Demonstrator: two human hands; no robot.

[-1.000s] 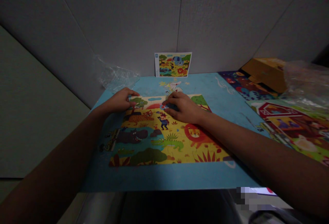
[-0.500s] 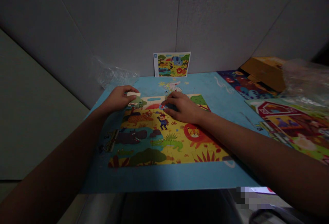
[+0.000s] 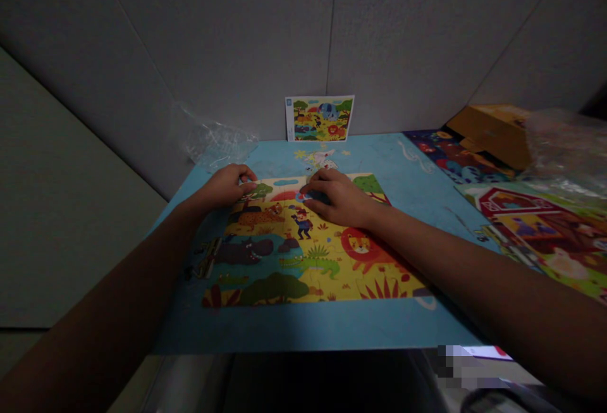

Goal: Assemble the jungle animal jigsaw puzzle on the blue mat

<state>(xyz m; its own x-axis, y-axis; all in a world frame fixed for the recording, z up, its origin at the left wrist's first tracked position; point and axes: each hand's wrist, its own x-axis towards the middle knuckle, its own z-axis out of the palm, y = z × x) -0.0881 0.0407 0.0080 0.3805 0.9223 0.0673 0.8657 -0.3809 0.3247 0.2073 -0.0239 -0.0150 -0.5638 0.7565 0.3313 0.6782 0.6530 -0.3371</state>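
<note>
A jigsaw puzzle (image 3: 322, 250) with safari animals lies on the blue table (image 3: 303, 331). At its far left corner my left hand (image 3: 228, 184) has thumb and fingers closed about a corner puzzle piece (image 3: 260, 192) with a green tree. This piece looks nearly flat against its neighbours; whether it is fully seated I cannot tell. My right hand (image 3: 337, 198) rests palm down on the far middle of the puzzle, fingers curved and slightly apart, with no loose piece visible in it. It covers most of the blue elephant area.
A reference picture card (image 3: 319, 119) leans on the wall behind the puzzle. Clear plastic wrap (image 3: 220, 141) lies at the back left. To the right are a farm picture (image 3: 540, 223), a brown open box (image 3: 496, 131) and more plastic (image 3: 566, 147).
My left hand has lowered the corner piece from a tilt, so its pale edge no longer shows and its tree picture meets the puzzle. The right hand stays in place; the view shifts slightly.
</note>
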